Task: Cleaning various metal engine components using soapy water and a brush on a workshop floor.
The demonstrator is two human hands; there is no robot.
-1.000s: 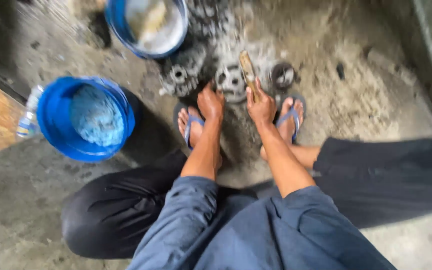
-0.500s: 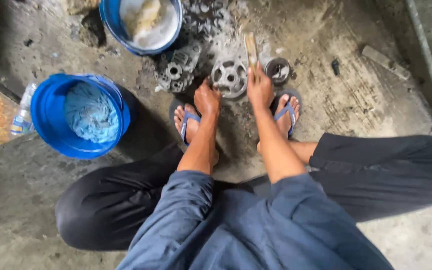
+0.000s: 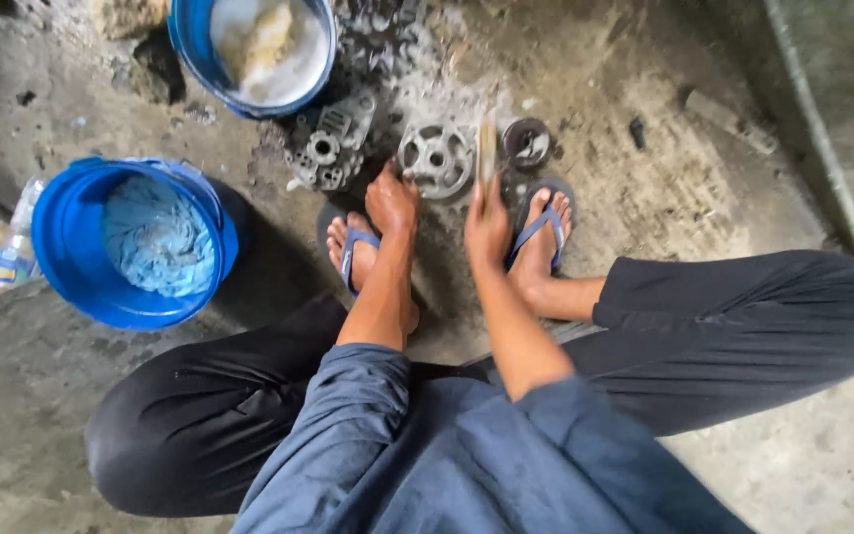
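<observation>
I squat on a wet concrete floor, both feet in blue flip-flops. My left hand grips the near rim of a round grey metal part with holes, lying on the floor between my feet. My right hand is closed on a wooden-handled brush, its blurred head pointing away over the right edge of that round part. A smaller dark round part lies just right of the brush. A blocky grey metal casting sits to the left of the round part.
A blue bucket holding a light blue cloth stands at left, with a plastic bottle beside it. A blue basin of cloudy liquid sits at the top. More grimy parts lie behind. A pipe runs along the right.
The view has shifted slightly. My right hand has moved the brush a little along the round part; my left hand stays on its rim.
</observation>
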